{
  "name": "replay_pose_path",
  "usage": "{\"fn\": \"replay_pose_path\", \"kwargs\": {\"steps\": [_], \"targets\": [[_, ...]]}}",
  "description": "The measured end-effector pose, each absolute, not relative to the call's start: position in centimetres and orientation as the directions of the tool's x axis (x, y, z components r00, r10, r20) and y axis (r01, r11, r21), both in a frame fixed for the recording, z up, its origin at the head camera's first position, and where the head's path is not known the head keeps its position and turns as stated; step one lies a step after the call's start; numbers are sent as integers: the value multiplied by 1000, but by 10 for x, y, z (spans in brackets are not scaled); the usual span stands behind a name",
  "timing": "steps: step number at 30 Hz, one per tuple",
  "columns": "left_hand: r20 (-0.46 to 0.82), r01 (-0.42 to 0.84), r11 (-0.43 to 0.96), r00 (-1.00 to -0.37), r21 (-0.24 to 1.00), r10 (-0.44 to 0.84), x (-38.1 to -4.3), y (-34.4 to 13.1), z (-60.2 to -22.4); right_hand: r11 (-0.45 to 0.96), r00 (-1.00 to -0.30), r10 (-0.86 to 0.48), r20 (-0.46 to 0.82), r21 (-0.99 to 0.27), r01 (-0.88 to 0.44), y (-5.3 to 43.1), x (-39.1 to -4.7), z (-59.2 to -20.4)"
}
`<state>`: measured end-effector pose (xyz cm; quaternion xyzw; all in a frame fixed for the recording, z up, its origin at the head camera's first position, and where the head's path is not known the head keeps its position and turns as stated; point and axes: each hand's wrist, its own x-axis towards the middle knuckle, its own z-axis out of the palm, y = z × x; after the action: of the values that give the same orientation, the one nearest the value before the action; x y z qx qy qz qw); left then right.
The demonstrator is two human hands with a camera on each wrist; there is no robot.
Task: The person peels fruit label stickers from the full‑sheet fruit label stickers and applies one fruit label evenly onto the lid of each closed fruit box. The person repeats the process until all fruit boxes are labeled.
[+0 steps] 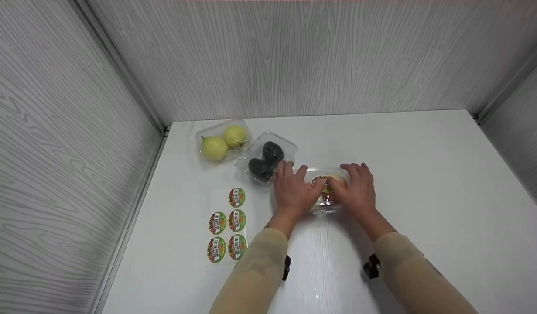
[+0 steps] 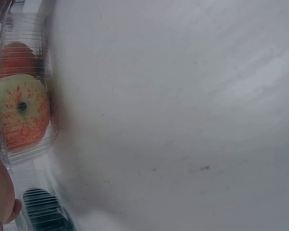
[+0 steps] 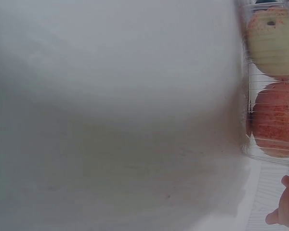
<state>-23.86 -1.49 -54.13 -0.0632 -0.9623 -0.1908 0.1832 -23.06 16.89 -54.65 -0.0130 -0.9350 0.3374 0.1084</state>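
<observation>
A clear plastic clamshell box [image 1: 323, 209] lies flat on the table with a round fruit sticker [image 1: 323, 177] on its lid. In the left wrist view it holds a speckled red-and-yellow apple [image 2: 26, 113] beside a redder apple [image 3: 277, 120], the latter plainer in the right wrist view. My left hand [image 1: 294, 190] rests over the box's left side, fingers spread and thumb pressing the sticker. From the other side my right hand [image 1: 357, 190] spans the lid, its thumb also on the sticker. The thumbs hide part of the label.
Left of the hands lies a sheet with several round stickers [image 1: 237, 220]. A clear box [image 1: 288, 144] with two dark fruits stands just beyond my left fingers. Behind it is another clear box [image 1: 211, 131] with two yellow-green pears [image 1: 214, 148]. Panelled walls [image 1: 294, 61] enclose the white table.
</observation>
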Motion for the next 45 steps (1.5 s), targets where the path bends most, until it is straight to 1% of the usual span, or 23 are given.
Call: {"fn": "replay_pose_path", "kwargs": {"steps": [6, 13, 23, 33, 45], "targets": [[348, 183, 922, -936, 341, 57, -239, -15, -541, 773, -981, 83, 175, -632, -47, 169, -230, -546], [333, 180, 927, -941, 328, 65, -239, -15, -540, 765, -978, 80, 192, -641, -63, 170, -230, -546], [333, 183, 908, -941, 378, 51, -238, -15, -539, 747, -977, 101, 186, -663, -49, 168, -229, -544], [335, 183, 916, -940, 356, 57, -239, -15, -539, 756, -979, 90, 182, -652, -52, 168, -229, -545], [342, 184, 912, -938, 365, 52, -239, -15, -540, 762, -979, 84, 187, -645, -58, 168, -230, -546]]}}
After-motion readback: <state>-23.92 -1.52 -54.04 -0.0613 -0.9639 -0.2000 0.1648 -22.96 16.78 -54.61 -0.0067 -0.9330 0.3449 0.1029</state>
